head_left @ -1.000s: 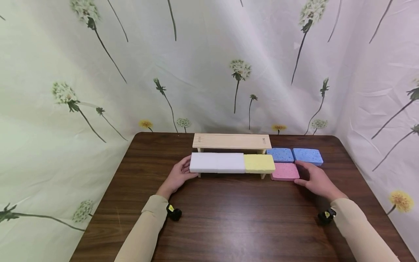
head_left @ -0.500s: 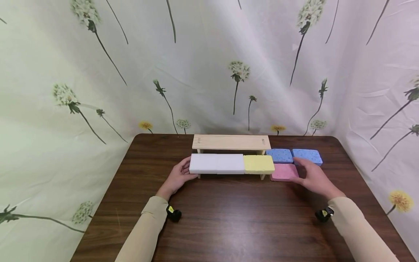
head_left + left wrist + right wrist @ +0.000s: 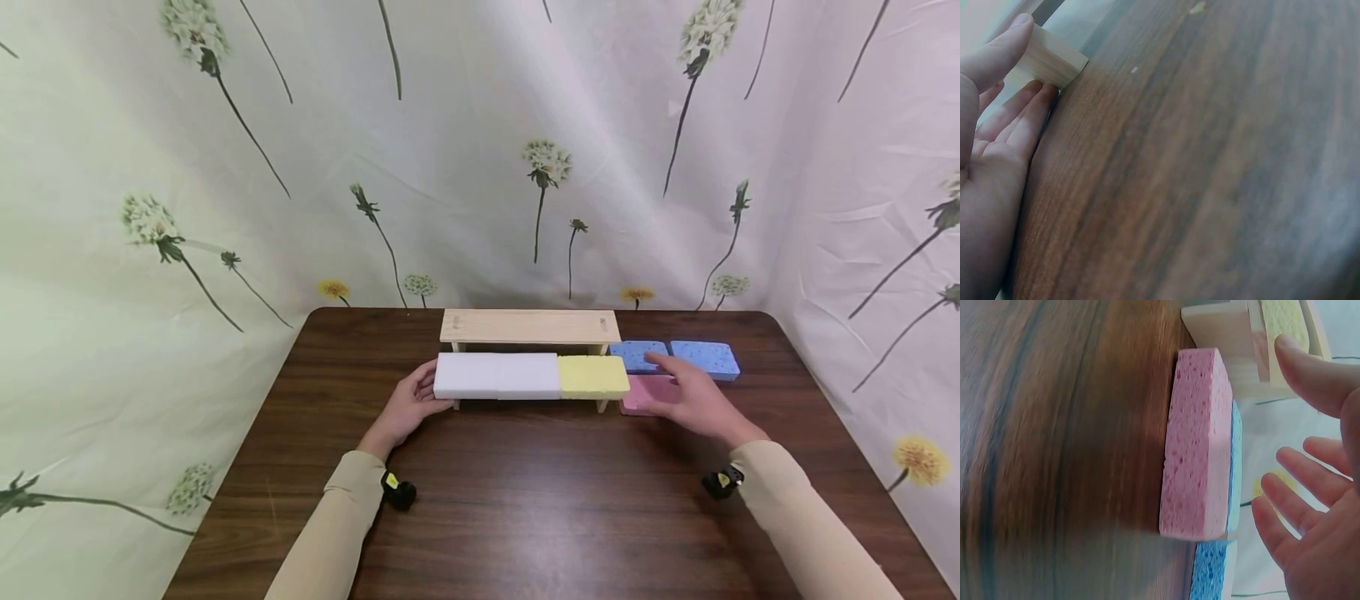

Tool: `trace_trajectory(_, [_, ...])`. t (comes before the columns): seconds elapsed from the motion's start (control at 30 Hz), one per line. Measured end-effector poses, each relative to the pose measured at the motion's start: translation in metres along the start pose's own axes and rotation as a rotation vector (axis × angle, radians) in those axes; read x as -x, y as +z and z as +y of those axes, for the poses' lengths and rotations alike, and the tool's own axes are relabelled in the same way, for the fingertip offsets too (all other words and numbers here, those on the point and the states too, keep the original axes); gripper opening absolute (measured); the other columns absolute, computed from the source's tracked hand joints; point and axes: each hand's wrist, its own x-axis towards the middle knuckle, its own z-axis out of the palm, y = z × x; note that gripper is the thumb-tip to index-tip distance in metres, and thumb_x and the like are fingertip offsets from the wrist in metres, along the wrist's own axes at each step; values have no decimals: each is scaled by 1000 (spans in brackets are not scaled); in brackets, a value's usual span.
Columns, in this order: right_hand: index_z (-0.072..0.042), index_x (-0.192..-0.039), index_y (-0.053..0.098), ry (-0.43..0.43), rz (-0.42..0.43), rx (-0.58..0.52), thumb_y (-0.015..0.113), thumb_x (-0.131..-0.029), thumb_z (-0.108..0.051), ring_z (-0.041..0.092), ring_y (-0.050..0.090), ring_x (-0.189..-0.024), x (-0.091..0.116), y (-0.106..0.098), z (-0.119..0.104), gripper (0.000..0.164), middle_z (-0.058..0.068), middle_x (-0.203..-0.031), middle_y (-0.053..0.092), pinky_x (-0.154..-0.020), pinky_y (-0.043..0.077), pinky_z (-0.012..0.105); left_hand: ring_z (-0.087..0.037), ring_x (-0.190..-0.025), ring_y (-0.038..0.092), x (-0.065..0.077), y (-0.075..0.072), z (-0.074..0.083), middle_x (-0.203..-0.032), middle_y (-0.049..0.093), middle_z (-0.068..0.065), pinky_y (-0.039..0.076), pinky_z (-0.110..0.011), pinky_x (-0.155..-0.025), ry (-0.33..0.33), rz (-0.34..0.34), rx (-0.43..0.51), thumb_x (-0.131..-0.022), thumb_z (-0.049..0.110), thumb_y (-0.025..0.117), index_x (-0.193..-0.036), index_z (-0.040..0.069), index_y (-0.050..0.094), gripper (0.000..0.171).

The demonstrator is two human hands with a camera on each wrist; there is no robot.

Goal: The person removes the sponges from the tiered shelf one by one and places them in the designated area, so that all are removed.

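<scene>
**Wooden rack loaded with three blocks, a hand at either end**

Head view first, and the wooden rack [image 3: 528, 325] is our landmark. Along its front tier, in one tight row: a left white block [image 3: 467, 375], a right white block [image 3: 527, 375] snug against it, then a yellow block [image 3: 592, 377] at the rack's right end. Just beside that end, down on the dark table [image 3: 510, 492], lies the pink sponge [image 3: 637, 392]. Behind the pink, to the rack's right, are the near blue sponge [image 3: 630, 354] and, farther out, the far blue sponge [image 3: 708, 358]. The left hand [image 3: 408, 408] is at the rack's left end, thumb in front. Out to the right, the right hand [image 3: 701, 404] has its fingers apart, blocking part of the pink sponge and a corner of the near blue one. A flowered cloth [image 3: 465, 167] hangs behind the rack.

Over to the left wrist: thumb to one side of the rack's wooden end, fingers on the other, and that's a hold on it.

Now the right wrist: fingers spread, thumb out, hand apart from the pink sponge, which hides much of the blue behind. Beyond the thumb sits the yellow block, up on the rack.
</scene>
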Motion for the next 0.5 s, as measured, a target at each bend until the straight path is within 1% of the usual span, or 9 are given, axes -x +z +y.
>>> trace_trajectory(0.07, [-2,-158,43,-22,-2,-12,88,-87,-33,46,48,-138,-3,2,-3,90,23,-156,50,-110,43,70,-41,-142,50,0,0,0,-156,48,-27,53,-26,-106,2,-3,2,-89,-11,77,-161,2,37,83])
trace_trajectory(0.13, [-2,-158,42,-27,-6,-25,89,-86,-34,45,49,-139,-5,5,-6,91,22,-157,50,-110,44,70,-40,-143,49,0,0,0,-157,47,-27,53,-26,-106,-2,-4,3,-89,-11,77,-161,3,37,84])
trace_trajectory(0.2, [-2,-159,41,-25,-18,-41,90,-86,-35,45,48,-139,-7,6,-10,94,22,-157,48,-110,43,70,-40,-143,49,0,0,0,-157,47,-27,52,-25,-106,-2,-7,-1,-89,-10,77,-161,2,37,83])
trace_trajectory(0.33, [-5,-161,38,6,-43,-65,89,-86,-37,44,47,-141,-11,9,-15,96,20,-160,46,-111,43,70,-41,-142,50,0,0,0,-156,48,-27,53,-26,-106,-2,-8,-9,-89,-10,77,-161,2,37,83])
trace_trajectory(0.4, [-5,-162,37,13,-53,-78,89,-87,-36,44,46,-142,-13,11,-16,96,20,-161,44,-111,43,70,-40,-141,51,0,0,0,-155,48,-27,53,-26,-106,-1,-6,-7,-89,-11,77,-161,2,37,83])
trace_trajectory(0.5, [-6,-162,36,7,-58,-87,89,-87,-36,44,44,-144,-15,13,-17,97,20,-162,43,-112,42,70,-40,-141,51,0,0,0,-155,49,-27,53,-26,-105,1,-5,-8,-89,-11,77,-161,2,38,83])
